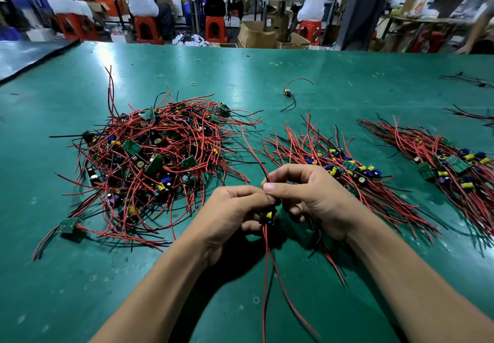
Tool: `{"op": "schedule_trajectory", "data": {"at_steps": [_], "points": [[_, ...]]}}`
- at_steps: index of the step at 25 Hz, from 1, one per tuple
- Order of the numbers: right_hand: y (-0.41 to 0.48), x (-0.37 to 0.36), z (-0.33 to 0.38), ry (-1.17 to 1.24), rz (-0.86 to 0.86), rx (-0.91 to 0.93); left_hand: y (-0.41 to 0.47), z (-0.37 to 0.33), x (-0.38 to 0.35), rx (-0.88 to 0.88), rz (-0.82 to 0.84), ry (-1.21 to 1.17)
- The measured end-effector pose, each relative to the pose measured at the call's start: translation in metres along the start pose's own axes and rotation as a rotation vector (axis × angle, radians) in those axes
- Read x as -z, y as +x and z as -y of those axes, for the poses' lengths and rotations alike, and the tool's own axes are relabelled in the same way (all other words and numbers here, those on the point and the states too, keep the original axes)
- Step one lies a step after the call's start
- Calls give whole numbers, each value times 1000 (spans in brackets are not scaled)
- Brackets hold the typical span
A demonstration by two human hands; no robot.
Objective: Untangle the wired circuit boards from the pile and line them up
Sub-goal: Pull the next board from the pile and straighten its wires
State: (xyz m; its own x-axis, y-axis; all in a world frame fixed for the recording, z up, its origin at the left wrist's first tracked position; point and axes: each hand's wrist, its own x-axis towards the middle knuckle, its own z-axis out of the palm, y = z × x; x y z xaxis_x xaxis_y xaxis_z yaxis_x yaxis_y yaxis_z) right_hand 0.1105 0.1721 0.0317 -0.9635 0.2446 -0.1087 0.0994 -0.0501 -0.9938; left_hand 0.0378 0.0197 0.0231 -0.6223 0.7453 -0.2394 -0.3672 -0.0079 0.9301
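A tangled pile (155,160) of small green circuit boards with red and black wires lies on the green table (267,75) at the left. Two lined-up rows of boards lie at the right, one near my hands (344,171) and one further right (449,166). My left hand (235,214) holds one small circuit board (267,216) with a yellow part, in the air above the table. Its red and black wires hang down toward me and also run up and left. My right hand (307,195) pinches those upper wires just above the board.
A single wired board (288,93) lies alone further back, with a yellow rubber band (193,84) to its left. Loose black wires (470,80) lie at the far right. Beyond the table edge, people sit on red stools among cardboard boxes.
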Motion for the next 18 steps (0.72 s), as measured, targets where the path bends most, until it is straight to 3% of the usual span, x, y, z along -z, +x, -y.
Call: {"op": "schedule_trajectory", "data": {"at_steps": [4, 10, 18], "points": [[4, -6, -3, 43, -48, 19, -2, 1, -2, -46, -41, 59], [12, -7, -11, 219, -268, 101, -2, 1, -2, -58, -11, 87], [19, 4, -12, 175, -519, 251, -7, -2, -4, -44, 73, 97]]}}
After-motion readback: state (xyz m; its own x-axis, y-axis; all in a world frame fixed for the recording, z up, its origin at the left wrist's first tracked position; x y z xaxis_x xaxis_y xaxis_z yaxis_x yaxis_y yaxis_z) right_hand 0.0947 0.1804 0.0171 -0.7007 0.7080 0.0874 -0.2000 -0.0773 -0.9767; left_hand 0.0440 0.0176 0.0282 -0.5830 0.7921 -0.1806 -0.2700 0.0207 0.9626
